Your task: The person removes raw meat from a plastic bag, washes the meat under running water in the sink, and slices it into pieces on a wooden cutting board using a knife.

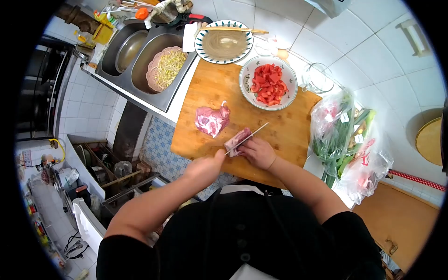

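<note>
My left hand [211, 165] is closed round the handle of a kitchen knife [259, 129]. Its blade, seen nearly edge-on, slants up and right across a strip of raw meat [237, 139]. Whether the edge has cut in, I cannot tell. My right hand [257, 153] presses the meat from the right with bent fingers, close beside the blade. A larger lump of raw meat [212, 119] lies up and left of the knife on the wooden cutting board [280, 126].
Behind the meat stands a bowl [295, 88] of chopped tomatoes. A patterned plate [205, 54] carries chopsticks [233, 29]. Bean sprouts [170, 67] sit in a pink basket in the double sink [135, 79]. Plastic bags [373, 163] with green vegetables lie at right, near a glass bowl [319, 78].
</note>
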The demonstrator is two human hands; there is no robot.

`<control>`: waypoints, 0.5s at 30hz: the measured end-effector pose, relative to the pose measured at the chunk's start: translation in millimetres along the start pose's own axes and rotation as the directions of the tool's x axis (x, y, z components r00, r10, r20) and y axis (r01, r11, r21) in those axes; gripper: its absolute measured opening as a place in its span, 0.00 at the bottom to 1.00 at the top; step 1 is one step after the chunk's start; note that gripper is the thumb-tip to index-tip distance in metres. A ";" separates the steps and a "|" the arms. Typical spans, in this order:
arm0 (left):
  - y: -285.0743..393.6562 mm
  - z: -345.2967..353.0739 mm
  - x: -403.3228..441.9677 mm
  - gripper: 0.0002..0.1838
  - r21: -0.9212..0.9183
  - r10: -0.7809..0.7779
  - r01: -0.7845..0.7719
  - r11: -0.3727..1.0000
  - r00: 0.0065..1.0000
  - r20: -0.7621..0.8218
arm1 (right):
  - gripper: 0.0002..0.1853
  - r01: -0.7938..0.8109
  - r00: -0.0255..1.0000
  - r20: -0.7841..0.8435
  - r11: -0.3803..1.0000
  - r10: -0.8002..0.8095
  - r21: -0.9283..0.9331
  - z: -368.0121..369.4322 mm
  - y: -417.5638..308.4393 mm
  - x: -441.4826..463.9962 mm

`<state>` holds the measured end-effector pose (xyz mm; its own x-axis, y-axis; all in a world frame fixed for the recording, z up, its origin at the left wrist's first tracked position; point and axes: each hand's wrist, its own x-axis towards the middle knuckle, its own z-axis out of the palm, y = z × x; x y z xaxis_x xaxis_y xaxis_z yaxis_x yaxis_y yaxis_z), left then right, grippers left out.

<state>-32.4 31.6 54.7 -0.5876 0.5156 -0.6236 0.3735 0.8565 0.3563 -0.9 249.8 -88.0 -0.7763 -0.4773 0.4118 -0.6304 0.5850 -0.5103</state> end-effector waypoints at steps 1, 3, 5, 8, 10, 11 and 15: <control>3.1 3.5 15.9 0.08 -0.023 0.044 -0.045 0.999 0.998 -0.037 | 0.16 -0.014 1.000 -0.001 1.000 0.014 0.000 -1.4 -0.5 -0.3; 1.8 8.0 31.6 0.08 0.007 0.064 -0.064 0.998 0.997 -0.053 | 0.15 0.003 1.000 0.011 1.000 -0.003 -0.005 -5.3 1.9 2.7; -3.6 10.7 18.2 0.09 0.000 0.039 -0.039 0.999 0.999 0.000 | 0.14 -0.010 1.000 0.023 1.000 0.010 0.007 -4.1 -4.0 -0.2; -15.5 1.3 -18.4 0.11 -0.017 -0.002 0.003 1.000 0.998 0.061 | 0.13 -0.021 1.000 0.019 1.000 0.021 0.022 -3.5 -0.6 1.3; -18.5 4.4 -18.7 0.12 0.025 0.043 -0.043 0.999 0.999 0.004 | 0.12 -0.011 1.000 -0.010 0.999 0.012 0.039 -2.8 -2.1 3.3; -13.3 4.6 -1.7 0.12 -0.009 0.048 -0.048 0.999 0.999 0.014 | 0.12 -0.023 1.000 0.008 0.999 0.023 0.029 -3.7 -1.6 4.4; 17.1 10.8 61.4 0.13 -0.018 0.236 -0.250 0.968 0.933 -0.273 | 0.11 -0.012 1.000 0.002 1.000 0.012 -0.009 -6.9 -8.4 4.8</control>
<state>-54.3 77.6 15.0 -0.6560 0.6893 -0.3075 0.4953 0.7006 0.5137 0.7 247.2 -76.6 -0.7840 -0.4716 0.4037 -0.6207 0.5969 -0.5084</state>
